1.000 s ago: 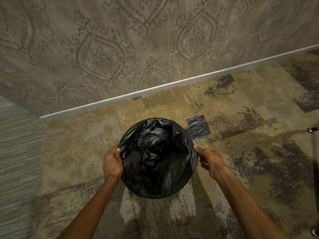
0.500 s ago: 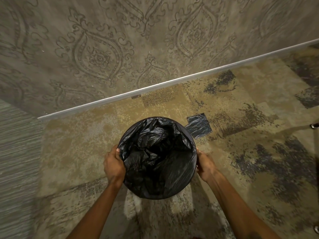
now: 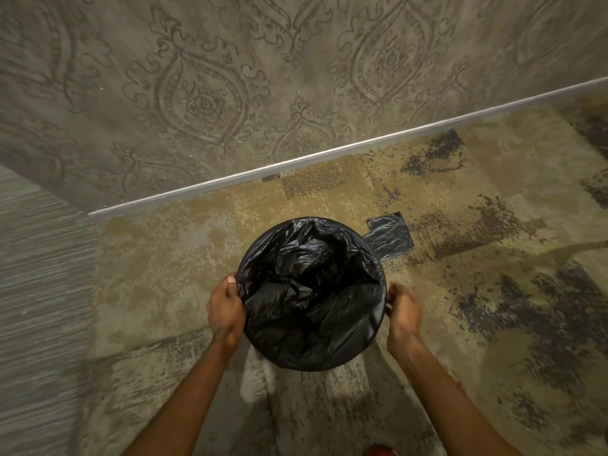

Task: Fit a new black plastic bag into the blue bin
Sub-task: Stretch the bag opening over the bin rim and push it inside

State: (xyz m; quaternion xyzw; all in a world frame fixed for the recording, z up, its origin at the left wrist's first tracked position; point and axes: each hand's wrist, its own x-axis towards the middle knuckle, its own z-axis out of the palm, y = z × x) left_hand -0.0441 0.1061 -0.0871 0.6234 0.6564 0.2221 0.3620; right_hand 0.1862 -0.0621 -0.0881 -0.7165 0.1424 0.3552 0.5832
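Crumpled black plastic bag (image 3: 312,291) lines the round bin, folded over its rim, on carpet

Crinkled plastic bag (image 3: 312,291): we see glossy black all over, with grey-white glints along its creases.
Flat folded square of plastic (image 3: 391,236): we see black with a faint bluish sheen, finely wrinkled.
Patterned wall covering (image 3: 204,93): we see dull grey-brown, with darker ornate damask medallions and scrolls.
Thin metal skirting strip (image 3: 296,161): we see pale silver, unpatterned.
Mottled carpet (image 3: 493,199): we see tan and olive blocks, with charcoal speckled patches.
Striped side surface (image 3: 36,291): we see grey-green, with fine horizontal streaks.
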